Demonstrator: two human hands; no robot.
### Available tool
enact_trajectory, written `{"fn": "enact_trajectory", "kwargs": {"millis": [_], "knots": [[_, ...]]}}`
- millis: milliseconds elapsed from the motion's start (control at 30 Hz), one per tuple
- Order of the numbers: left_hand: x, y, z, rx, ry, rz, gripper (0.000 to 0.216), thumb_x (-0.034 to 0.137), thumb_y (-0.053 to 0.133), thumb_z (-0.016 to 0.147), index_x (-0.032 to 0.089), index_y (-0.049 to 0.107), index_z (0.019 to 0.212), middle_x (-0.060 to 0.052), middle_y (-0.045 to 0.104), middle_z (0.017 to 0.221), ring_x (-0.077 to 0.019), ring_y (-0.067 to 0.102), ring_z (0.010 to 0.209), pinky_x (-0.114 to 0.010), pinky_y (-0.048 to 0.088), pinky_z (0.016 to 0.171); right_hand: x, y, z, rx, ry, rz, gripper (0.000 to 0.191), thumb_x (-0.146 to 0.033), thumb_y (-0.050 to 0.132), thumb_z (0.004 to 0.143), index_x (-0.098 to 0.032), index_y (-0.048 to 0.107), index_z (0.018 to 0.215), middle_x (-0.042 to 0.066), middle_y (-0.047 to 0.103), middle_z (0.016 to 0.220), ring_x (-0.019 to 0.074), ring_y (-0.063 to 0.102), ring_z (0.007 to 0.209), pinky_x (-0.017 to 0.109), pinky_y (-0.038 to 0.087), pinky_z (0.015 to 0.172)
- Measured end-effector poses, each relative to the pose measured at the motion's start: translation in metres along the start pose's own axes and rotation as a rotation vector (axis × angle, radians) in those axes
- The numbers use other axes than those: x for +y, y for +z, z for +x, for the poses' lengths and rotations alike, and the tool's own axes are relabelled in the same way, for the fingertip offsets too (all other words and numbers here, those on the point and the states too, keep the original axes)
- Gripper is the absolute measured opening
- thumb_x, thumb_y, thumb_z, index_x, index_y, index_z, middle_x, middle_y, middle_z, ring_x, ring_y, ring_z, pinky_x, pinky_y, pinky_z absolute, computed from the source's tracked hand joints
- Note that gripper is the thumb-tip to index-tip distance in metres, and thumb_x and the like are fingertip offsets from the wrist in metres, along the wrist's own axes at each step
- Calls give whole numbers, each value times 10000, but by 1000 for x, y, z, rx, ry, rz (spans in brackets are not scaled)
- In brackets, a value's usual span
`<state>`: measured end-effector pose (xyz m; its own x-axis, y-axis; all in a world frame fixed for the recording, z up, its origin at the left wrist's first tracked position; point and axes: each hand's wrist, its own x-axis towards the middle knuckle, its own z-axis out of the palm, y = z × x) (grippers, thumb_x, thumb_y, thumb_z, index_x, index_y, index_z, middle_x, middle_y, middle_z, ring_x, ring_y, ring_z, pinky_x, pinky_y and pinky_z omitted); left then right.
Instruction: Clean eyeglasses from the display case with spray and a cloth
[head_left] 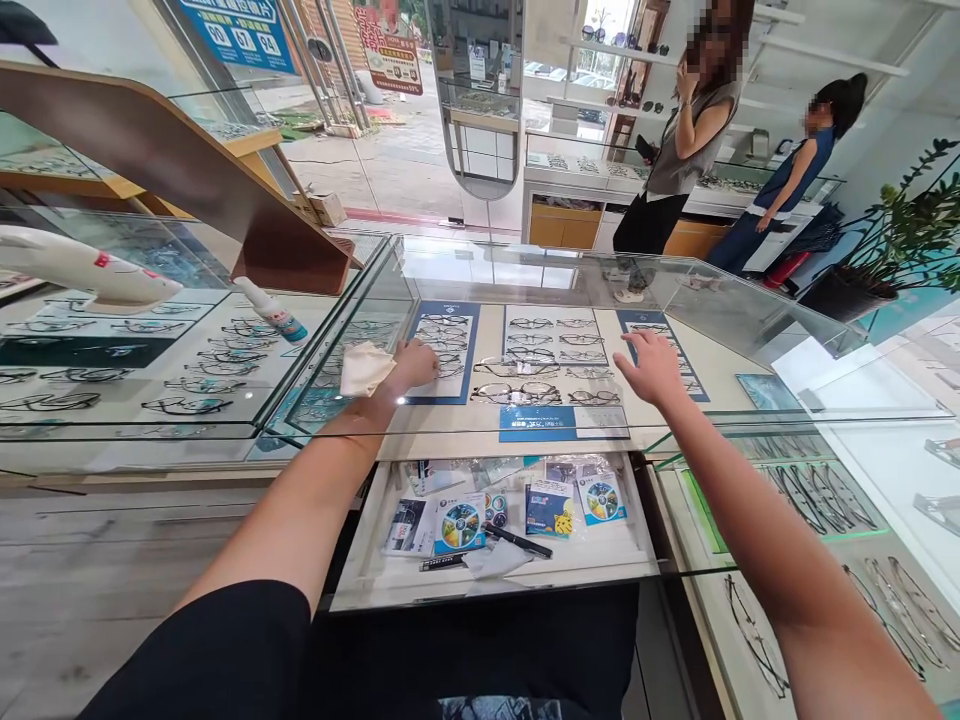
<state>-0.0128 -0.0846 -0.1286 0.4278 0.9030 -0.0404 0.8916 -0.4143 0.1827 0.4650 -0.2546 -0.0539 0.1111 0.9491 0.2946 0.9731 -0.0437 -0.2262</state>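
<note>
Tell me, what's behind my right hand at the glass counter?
A blue-edged display board with eyeglasses, its top and right side showing. Your right hand covers much of its left and lower part, so any more eyeglasses there can't be seen.

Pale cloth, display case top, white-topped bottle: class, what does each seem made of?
Pale cloth: soft-looking, matte fabric, judging by its creases; fibre unclear.
Display case top: clear, glossy, apparently glass; eyeglasses show through its reflections.
White-topped bottle: probably smooth plastic, given its opaque, even surface.
</note>
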Motion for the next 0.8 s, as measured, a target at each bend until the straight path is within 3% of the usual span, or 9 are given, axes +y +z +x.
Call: {"fn": "enact_trajectory", "kwargs": {"millis": [167, 467, 667, 800], "knots": [[6, -5, -2, -92, -99, 61, 192, 326, 729, 860, 160, 770, 772, -154, 783, 950, -352, 506, 1226, -504, 323, 1140, -5, -4, 0, -37, 19, -6, 614, -545, 471, 1078, -197, 692, 1533, 193, 656, 1643, 465, 576, 1454, 633, 493, 1192], [17, -3, -20, -101, -59, 108, 227, 325, 673, 925, 135, 780, 864, -212, 781, 1146, -407, 519, 1291, -545, 315, 1140, -4, -3, 1, -16, 17, 37, 597, -530, 502, 1059, -203, 713, 1512, 198, 666, 1630, 476, 587, 1438, 660, 489, 1205], [38, -4, -59, -153, 4, 73, 242, 403, 677, 922, 208, 809, 865, -185, 819, 1142, -398, 570, 1257, -512, 375, 1079, -2, 0, 1, -5, 8, 31, 604, -540, 487, 1059, -205, 716, 1507, 197, 673, 1623, 478, 583, 1434, 660, 494, 1187], [56, -6, -99, -202, 60, 26, 157, 345, 704, 915, 234, 810, 878, -166, 828, 1166, -411, 607, 1314, -529, 391, 1125, -1, 1, 1, -8, 6, 8, 627, -545, 468, 1066, -180, 705, 1518, 206, 663, 1638, 468, 568, 1467, 643, 489, 1197]]}}
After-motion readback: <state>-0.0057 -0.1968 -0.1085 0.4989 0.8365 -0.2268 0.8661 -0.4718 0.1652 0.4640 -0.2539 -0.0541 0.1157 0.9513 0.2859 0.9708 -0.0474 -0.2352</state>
